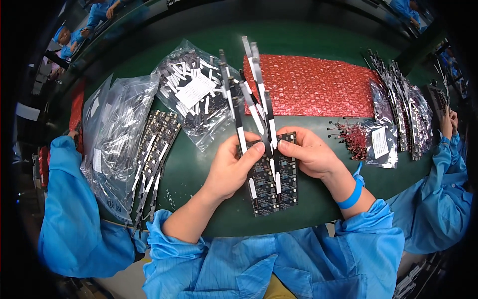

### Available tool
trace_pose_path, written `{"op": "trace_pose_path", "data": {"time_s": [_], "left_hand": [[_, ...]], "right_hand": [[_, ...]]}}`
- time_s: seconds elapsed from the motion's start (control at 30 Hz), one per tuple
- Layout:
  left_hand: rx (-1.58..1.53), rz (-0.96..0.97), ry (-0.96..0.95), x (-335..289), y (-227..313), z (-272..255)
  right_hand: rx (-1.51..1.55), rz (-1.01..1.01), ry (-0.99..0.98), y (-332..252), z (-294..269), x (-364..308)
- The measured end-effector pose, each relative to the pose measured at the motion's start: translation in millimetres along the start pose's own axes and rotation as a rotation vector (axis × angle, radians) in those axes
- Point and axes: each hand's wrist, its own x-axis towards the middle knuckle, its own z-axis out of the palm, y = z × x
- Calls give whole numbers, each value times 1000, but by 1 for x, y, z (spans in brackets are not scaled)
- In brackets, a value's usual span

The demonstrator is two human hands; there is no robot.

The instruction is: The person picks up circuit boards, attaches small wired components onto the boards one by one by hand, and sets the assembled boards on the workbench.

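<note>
Over the green bench I hold a dark circuit board panel (pixel 289 174) in both hands, tilted with its lower end toward me. Several long black strips with white sections (pixel 269 114) stick up and away from the panel, fanned out at their far ends. My left hand (pixel 230 162) is closed on the panel's left edge, its thumb pressed against the strips. My right hand (pixel 309 153) grips the upper right edge, thumb on the front near the strips. Both hands' other fingers are partly hidden behind the panel. A blue wrist strap (pixel 352 195) circles my right wrist.
Left of me lie more panels with strips (pixel 155 142) and a large clear bag (pixel 119 134). Beyond my hands are a bag of black-and-white strips (pixel 191 74) and red bubble wrap (pixel 308 84). To the right sit small red-wired parts (pixel 352 142). Co-workers' blue sleeves (pixel 67 199) flank me.
</note>
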Motion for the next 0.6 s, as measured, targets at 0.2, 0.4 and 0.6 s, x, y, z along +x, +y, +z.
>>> {"op": "trace_pose_path", "data": {"time_s": [0.2, 0.4, 0.6], "left_hand": [[-18, 32, -35, 2, -1, -2], [-169, -54, 24, 1, -3, 1], [-202, -56, -27, 2, -2, -1]], "right_hand": [[69, 6, -31, 1, 5, -3], [104, -8, 84, 7, 12, -4], [97, -6, 96, 8, 11, -5]]}}
